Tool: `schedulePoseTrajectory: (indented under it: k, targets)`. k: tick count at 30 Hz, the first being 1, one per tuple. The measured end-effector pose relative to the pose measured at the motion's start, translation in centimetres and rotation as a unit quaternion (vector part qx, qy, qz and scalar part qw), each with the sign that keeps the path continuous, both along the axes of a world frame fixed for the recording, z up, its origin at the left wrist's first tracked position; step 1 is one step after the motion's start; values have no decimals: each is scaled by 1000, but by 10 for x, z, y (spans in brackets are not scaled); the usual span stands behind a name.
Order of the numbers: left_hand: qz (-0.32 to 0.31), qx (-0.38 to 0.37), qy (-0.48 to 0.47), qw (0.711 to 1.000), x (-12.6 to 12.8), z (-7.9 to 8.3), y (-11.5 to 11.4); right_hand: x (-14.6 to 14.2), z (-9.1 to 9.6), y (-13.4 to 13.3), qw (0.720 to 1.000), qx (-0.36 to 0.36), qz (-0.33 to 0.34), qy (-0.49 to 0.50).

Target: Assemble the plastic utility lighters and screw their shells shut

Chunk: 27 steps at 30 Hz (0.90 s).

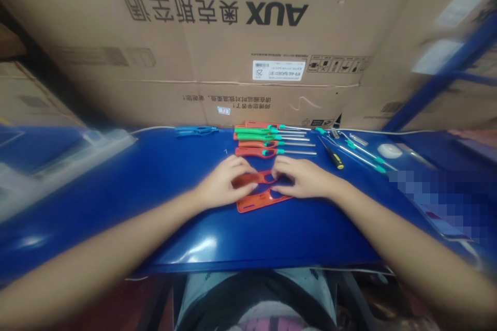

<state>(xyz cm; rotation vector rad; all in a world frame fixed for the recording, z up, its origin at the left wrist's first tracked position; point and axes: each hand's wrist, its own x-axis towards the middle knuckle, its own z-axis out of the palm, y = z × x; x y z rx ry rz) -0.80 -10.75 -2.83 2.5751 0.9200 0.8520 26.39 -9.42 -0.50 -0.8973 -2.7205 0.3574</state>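
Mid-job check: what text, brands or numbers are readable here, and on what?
"AUX" and "奥克斯空调", upside down on the cardboard box.
"25" on its white sticker; the fine print is too small.
Chinese lines lower on the box: too blurred.
Orange handle shells between the left hand and right hand: no text visible.

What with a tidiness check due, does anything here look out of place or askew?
The cardboard box behind the bench stands upside down: its print is inverted. A blue tool lies alone, left of the neat row of orange and green tools. Nothing looks spilled.
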Motion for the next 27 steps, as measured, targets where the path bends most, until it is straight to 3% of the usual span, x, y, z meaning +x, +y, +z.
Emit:
schedulePoseTrajectory:
  k: [3,7,16,27]
  targets:
    - [-44,13,88,995,-1,11,-6,0,0,0,1000,-14,16,20]
    - [-59,8,169,984,-5,21,-7,0,-5,2,999,-5,26,25]
    - [-54,-17,152,987,-12,15,3,0,-6,3,999,4,36,34]
    - [-55,37,136,989,-12,15,2,0,-6,3,999,3,40,37]
